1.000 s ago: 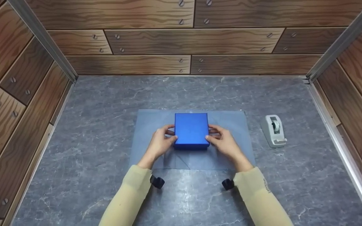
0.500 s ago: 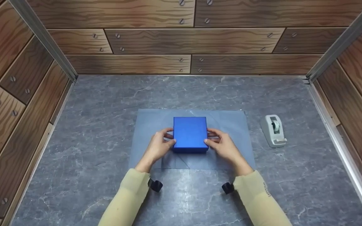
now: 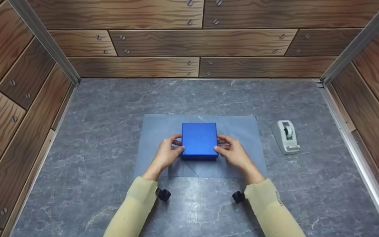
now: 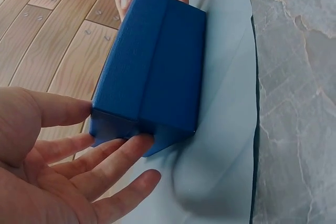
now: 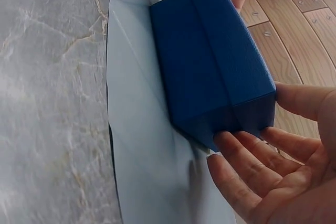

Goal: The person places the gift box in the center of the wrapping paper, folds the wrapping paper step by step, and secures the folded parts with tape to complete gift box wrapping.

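A blue lidded box [image 3: 199,139] sits over the middle of a pale blue-grey sheet [image 3: 242,131]. My left hand [image 3: 168,149] holds the box by its left end, thumb near the front corner and fingers spread along the side. On the opposite end my right hand [image 3: 230,149] grips it the same way. In the left wrist view the lid's lower edge runs along the side of the box [image 4: 173,66], and the fingertips press its end face. The right wrist view has the thumb at the lid corner of the box [image 5: 194,56], with fingertips lower on the end.
A white tape dispenser [image 3: 287,137] with a roll of tape stands to the right of the sheet. The grey marbled tabletop [image 3: 110,108] is bounded by wood-patterned walls [image 3: 196,42] at the back and both sides. Metal rails [image 3: 44,42] line the corners.
Over the first half second, both hands brought the box slightly nearer to me. Since then box and hands have stayed almost still. The tape dispenser and sheet have not moved.
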A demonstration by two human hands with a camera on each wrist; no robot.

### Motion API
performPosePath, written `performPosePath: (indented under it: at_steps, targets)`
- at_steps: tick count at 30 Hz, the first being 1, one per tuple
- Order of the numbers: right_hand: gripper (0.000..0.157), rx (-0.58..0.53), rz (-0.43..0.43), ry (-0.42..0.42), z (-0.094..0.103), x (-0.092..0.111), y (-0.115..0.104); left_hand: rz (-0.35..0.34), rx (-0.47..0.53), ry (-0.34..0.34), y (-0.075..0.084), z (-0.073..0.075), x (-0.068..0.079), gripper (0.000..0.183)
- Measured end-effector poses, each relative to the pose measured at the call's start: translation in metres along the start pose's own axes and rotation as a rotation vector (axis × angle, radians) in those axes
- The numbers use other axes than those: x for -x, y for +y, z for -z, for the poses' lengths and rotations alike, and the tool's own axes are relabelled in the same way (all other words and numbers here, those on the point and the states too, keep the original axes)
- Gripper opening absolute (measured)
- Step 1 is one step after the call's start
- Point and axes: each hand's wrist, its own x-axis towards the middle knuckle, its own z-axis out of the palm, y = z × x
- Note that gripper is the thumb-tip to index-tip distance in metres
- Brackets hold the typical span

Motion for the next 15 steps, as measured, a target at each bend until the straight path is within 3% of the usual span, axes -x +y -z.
performPosePath:
  at_steps: [7, 15]
  targets:
    - [0.053, -0.015, -0.003, 0.018, 0.001, -0.012, 0.027, -0.012, -0.011, -0.007, 0.000, 0.000, -0.001, 0.043]
    - [0.051, -0.004, -0.003, 0.033, -0.001, -0.014, 0.029, -0.025, -0.030, -0.013, -0.001, 0.001, -0.004, 0.043]
